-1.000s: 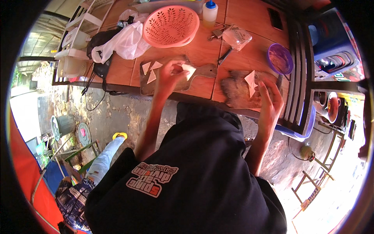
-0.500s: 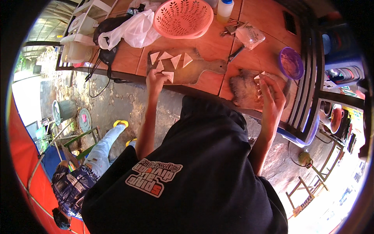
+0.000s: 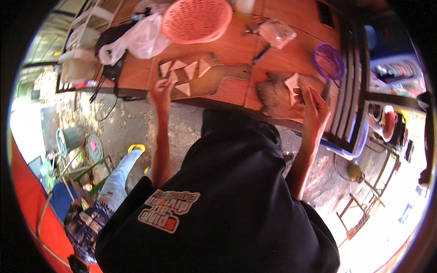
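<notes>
A wooden cutting board with a handle (image 3: 234, 73) carries several flat white triangular pieces (image 3: 191, 70). At its near left edge, my left hand (image 3: 159, 93) has its fingers apart beside the pieces, and one triangle (image 3: 183, 88) lies free just to their right. On a second, rough-edged dark wooden board (image 3: 269, 93) there are more white pieces. My right hand (image 3: 316, 107) is closed over that board, its fingertips pinching a white triangular piece (image 3: 292, 83). The fingers partly cover the lower pieces.
An orange perforated basket (image 3: 196, 22) and a white plastic bag (image 3: 145, 38) sit at the back left. Behind the right board are a dark-handled tool (image 3: 261, 54), a clear packet (image 3: 276, 32) and a purple bowl (image 3: 328, 61). A person in jeans (image 3: 119, 175) is at lower left.
My left hand has let go of the triangle at the board's near edge and shifted left. At the right hand, more of the white pieces shows. The whole view has shifted slightly.
</notes>
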### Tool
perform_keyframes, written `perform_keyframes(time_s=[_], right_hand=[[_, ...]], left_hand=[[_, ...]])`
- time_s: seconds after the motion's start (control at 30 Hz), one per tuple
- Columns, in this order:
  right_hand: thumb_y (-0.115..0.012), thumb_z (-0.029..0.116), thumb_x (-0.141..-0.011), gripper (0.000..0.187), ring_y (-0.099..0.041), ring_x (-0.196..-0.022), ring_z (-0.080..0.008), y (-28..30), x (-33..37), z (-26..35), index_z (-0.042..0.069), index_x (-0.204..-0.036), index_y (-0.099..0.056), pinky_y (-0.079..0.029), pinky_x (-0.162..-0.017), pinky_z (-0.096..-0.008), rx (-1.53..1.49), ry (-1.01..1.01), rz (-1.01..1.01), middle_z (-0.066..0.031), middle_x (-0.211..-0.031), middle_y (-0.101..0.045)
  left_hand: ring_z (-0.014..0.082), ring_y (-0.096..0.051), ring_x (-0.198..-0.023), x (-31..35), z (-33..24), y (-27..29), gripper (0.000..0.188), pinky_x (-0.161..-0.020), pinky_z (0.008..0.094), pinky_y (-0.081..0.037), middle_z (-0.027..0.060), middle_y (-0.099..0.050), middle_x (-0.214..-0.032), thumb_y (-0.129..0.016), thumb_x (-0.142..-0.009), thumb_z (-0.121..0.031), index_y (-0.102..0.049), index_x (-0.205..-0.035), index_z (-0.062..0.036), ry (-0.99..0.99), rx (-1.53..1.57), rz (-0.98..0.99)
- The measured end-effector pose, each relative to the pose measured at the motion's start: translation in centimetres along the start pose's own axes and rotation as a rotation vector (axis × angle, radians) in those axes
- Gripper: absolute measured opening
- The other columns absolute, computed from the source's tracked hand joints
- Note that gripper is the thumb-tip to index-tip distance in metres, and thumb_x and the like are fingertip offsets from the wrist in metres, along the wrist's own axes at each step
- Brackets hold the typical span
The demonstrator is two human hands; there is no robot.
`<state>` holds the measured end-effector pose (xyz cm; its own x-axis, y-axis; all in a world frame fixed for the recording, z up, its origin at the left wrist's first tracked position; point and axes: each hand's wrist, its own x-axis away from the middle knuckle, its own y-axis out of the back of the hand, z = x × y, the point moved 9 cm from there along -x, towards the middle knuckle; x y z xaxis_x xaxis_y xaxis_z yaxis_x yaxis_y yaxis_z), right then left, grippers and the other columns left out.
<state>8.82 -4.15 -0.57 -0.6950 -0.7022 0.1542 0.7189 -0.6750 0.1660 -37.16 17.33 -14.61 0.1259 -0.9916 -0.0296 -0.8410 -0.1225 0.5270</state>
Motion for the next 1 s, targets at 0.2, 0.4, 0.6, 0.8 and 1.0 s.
perform_keyframes(time_s=[0.2,0.4,0.6,0.8,1.0], right_hand=[[-0.076,0.019,-0.088,0.021,-0.057,-0.069,-0.006,8.2,-0.1,0.2,-0.001,-0.087,-0.075,-0.043,-0.066,-0.0199,-0.011,0.087,-0.347,-0.0025,-0.073,-0.068],[-0.058,0.027,-0.1,0.038,-0.065,-0.105,-0.0182,5.4,0.4,2.8,-0.004,-0.122,-0.065,-0.048,-0.094,-0.0295,-0.166,0.25,-0.198,-0.0159,-0.111,-0.07],[-0.037,0.043,-0.105,0.066,-0.034,-0.143,-0.0305,0.0,-1.1,3.2,-0.003,-0.15,-0.03,-0.026,-0.116,-0.0352,-0.061,0.143,-0.12,-0.0225,-0.153,-0.036],[-0.029,0.043,-0.105,0.071,-0.01,-0.149,-0.0392,-2.9,-2.7,2.7,-0.007,-0.152,-0.011,-0.011,-0.121,-0.0399,0.122,0.386,-0.181,-0.0292,-0.159,-0.009],[-0.022,0.045,-0.106,0.072,0.004,-0.149,-0.0396,-6.7,0.5,4.0,-0.004,-0.153,0.002,-0.01,-0.12,-0.0462,0.099,0.578,-0.036,-0.0304,-0.159,0.001]], left_hand=[[0.0133,-0.065,-0.077,1.3,-11.8,-5.5,0.04,-0.072,0.0299,-0.051,0.0102,-0.071,-0.091,-0.067,-0.092,-0.033,-0.065,-0.114,-0.0011,0.057,0.36,0.318],[0.0236,-0.066,-0.101,10.4,-27.4,-14.8,0.087,-0.095,0.0374,-0.045,0.0185,-0.068,-0.113,-0.019,-0.097,-0.07,-0.019,-0.155,-0.0048,-0.185,0.792,1.052],[0.0354,-0.06,-0.116,16.7,-34.2,-17.4,0.098,-0.105,0.0444,-0.039,0.0261,-0.06,-0.126,-0.034,-0.092,-0.074,-0.007,-0.157,-0.0051,-0.591,0.53,1.138],[0.0468,-0.045,-0.132,18.4,-33.7,-17.5,0.106,-0.106,0.0479,-0.037,0.0342,-0.032,-0.149,-0.039,-0.09,-0.074,0.002,-0.155,-0.0008,-0.576,0.316,1.139],[0.0404,-0.012,-0.149,17.1,-33.8,-17.9,0.1,-0.117,0.0467,-0.019,0.0271,-0.004,-0.161,-0.03,-0.093,-0.072,0.004,-0.155,-0.0001,-0.609,0.458,1.056]])
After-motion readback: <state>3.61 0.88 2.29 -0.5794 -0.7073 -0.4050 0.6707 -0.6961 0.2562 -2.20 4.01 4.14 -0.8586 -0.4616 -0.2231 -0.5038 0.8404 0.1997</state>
